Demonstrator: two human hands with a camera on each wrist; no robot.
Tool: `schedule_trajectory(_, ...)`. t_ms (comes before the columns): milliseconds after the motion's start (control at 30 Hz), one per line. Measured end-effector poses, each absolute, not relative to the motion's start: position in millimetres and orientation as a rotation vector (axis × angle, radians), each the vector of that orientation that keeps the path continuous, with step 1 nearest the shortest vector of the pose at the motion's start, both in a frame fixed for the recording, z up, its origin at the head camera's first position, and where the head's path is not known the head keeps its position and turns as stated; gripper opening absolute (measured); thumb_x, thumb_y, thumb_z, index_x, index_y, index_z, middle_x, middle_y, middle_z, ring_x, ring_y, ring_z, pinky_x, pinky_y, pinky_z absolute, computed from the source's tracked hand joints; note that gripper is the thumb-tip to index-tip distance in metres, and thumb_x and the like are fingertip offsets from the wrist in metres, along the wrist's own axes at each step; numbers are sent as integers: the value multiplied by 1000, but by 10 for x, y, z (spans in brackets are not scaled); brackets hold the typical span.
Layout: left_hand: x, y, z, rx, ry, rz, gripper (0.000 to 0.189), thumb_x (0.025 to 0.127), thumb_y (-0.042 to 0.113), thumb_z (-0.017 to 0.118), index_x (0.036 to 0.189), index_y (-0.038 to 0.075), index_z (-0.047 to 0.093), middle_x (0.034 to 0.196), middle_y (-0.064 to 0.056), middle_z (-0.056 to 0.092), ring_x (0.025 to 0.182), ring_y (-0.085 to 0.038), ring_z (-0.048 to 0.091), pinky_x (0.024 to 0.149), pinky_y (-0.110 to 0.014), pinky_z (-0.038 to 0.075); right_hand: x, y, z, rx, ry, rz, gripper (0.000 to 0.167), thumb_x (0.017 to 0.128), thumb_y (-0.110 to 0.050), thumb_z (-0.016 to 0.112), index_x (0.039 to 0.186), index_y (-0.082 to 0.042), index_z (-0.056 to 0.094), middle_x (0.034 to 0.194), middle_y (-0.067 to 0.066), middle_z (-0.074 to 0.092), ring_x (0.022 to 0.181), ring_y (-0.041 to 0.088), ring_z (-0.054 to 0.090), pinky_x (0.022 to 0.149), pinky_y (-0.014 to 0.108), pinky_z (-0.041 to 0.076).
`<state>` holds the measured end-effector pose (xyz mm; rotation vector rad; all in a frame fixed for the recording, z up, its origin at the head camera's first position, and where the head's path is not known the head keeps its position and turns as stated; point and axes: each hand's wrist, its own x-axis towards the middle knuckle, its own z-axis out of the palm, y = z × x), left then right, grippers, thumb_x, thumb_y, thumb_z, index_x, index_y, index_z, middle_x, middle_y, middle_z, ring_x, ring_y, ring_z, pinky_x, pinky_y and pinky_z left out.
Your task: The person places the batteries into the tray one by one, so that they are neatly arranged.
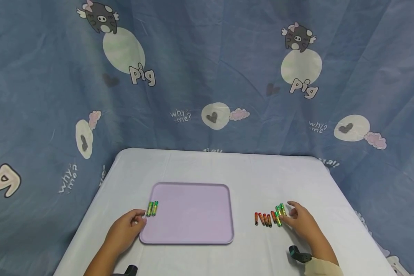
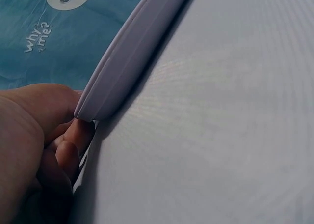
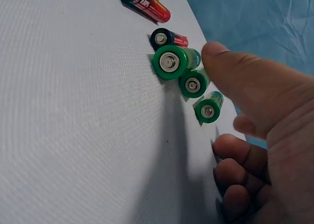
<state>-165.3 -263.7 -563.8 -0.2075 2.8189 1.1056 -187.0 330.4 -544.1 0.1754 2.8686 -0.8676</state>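
Note:
My left hand (image 1: 125, 230) is at the left edge of the lilac tray (image 1: 189, 214); in the left wrist view its thumb and curled fingers pinch the tray's rim (image 2: 117, 62). Two green batteries (image 1: 152, 209) lie side by side at the tray's left end, near those fingers. On the right, my right hand (image 1: 303, 222) reaches over three green batteries (image 3: 169, 62), thumb and forefinger spread apart. Its thumb tip is close beside the nearest one; whether it touches cannot be told. Several red and black batteries (image 1: 265, 219) lie in a loose row to the left of these.
A white cloth covers the table (image 1: 200, 166). Behind it hangs a blue printed curtain (image 1: 193, 76). Dark wrist devices (image 1: 299, 254) are worn on both arms.

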Motion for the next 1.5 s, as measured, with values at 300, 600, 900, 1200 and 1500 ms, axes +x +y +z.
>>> schedule_trajectory(300, -1642, -2636, -5653, -235, 2806, 1092, 44, 99, 32, 69, 135, 7, 66, 97, 3, 65, 85, -15, 54, 74, -34, 42, -1841, 3299, -5504, 126, 2889, -856, 72, 93, -35, 79, 147, 3, 52, 112, 11, 60, 98, 23, 55, 84, 43, 48)
schedule_trajectory(600, -1650, -2647, -5673, -227, 2809, 1092, 44, 99, 33, 69, 135, 7, 66, 97, 3, 65, 85, -15, 54, 74, -34, 42, -1840, 3309, -5522, 103, 2883, -862, 69, 95, -38, 77, 149, -3, 53, 114, 8, 60, 95, 20, 52, 81, 38, 45)
schedule_trajectory(900, -1642, -2630, -5659, -239, 2807, 1087, 44, 99, 34, 70, 134, 8, 66, 96, 3, 64, 84, -15, 53, 72, -32, 41, -1925, 3403, -5396, -87, 2729, -943, 79, 89, -20, 79, 156, -2, 42, 112, 10, 58, 85, 20, 51, 72, 35, 46)
schedule_trajectory(1200, -1646, -2629, -5632, -224, 2809, 1069, 45, 99, 35, 69, 135, 8, 66, 96, 3, 65, 85, -16, 54, 74, -34, 42, -1938, 3392, -5348, -69, 2752, -846, 69, 88, -20, 83, 149, -7, 54, 112, 6, 59, 96, 21, 53, 85, 44, 48)
schedule_trajectory(1500, -1641, -2624, -5629, -225, 2815, 1089, 44, 98, 32, 70, 134, 7, 66, 96, 3, 64, 85, -15, 54, 73, -34, 42, -1955, 3411, -5412, -17, 2820, -798, 60, 90, -21, 81, 143, -3, 58, 108, 2, 63, 96, 19, 54, 91, 49, 48)
